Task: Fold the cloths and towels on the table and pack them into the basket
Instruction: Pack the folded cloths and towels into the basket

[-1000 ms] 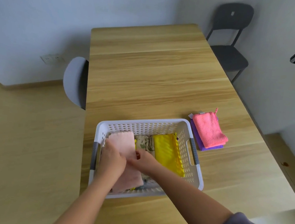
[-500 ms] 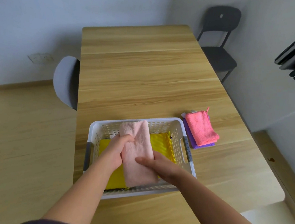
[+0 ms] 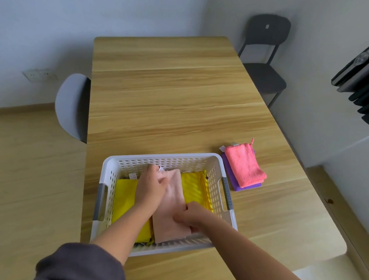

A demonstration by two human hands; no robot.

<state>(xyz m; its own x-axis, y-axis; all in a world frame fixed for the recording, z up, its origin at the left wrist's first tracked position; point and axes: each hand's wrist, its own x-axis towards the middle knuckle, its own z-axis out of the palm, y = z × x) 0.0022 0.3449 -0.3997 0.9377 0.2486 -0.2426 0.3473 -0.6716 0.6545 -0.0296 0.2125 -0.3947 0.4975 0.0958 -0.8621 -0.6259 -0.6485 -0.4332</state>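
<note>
My two forearms reached out of grey sleeves [image 3: 83, 265] into the white plastic basket [image 3: 164, 155], which stood at the near end of the wooden table [image 3: 171, 98]. My right hand [image 3: 191, 217] was nearest, its fingers curled and pinching the near right edge of a folded pale pink towel [image 3: 173, 208]. My left hand [image 3: 150, 190] lay further in, fingers bent over the towel's far left end and thumb on its top, gripping it. The towel lay lengthwise down the middle of the basket, its near end against the front wall.

Beneath and on either side of it were folded yellow cloths: one [image 3: 123, 199] on the left, partly under my left wrist, and another [image 3: 194, 185] on the right, along the right wall. The basket's side handles carried grey grips, and its walls were perforated with rows of holes.

Just beyond the basket's right side, on the bare tabletop, a folded coral-pink cloth [image 3: 243, 165] rested on top of a folded purple cloth [image 3: 231, 177], the purple showing along the left and near edges.

A light grey chair [image 3: 70, 105] stood at the table's left side, and a dark chair [image 3: 264, 55] stood near the far right corner. A wall socket [image 3: 39, 74] sat low on the left wall.
</note>
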